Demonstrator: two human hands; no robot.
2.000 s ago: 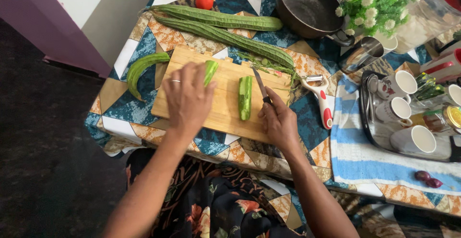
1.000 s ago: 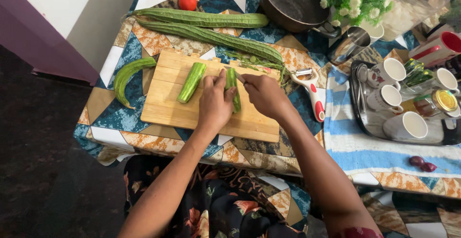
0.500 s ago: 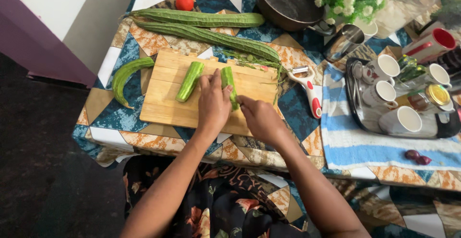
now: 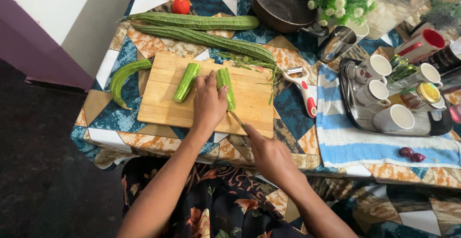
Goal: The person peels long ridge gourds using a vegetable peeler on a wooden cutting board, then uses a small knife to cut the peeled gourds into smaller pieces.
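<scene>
A wooden cutting board (image 4: 163, 108) lies on the patterned tablecloth. Two peeled green gourd pieces rest on it: one (image 4: 186, 82) at the left, one (image 4: 224, 87) near the middle. My left hand (image 4: 208, 104) presses on the middle piece, fingers along its left side. My right hand (image 4: 270, 154) is at the table's near edge, gripping a small knife (image 4: 237, 121) whose blade points up toward the lower end of that piece.
Two long ridge gourds (image 4: 201, 22) and a curved green peel (image 4: 124, 75) lie around the board. A red-and-white peeler (image 4: 302, 88) sits to the right, a dark pan (image 4: 281, 2) behind, two tomatoes (image 4: 181, 5), and a tray of cups (image 4: 384, 94) on a striped cloth (image 4: 345, 142).
My left hand moved from the left gourd piece onto the middle one. My right hand drew the knife back along that piece toward the board's near edge. The camera shifted slightly.
</scene>
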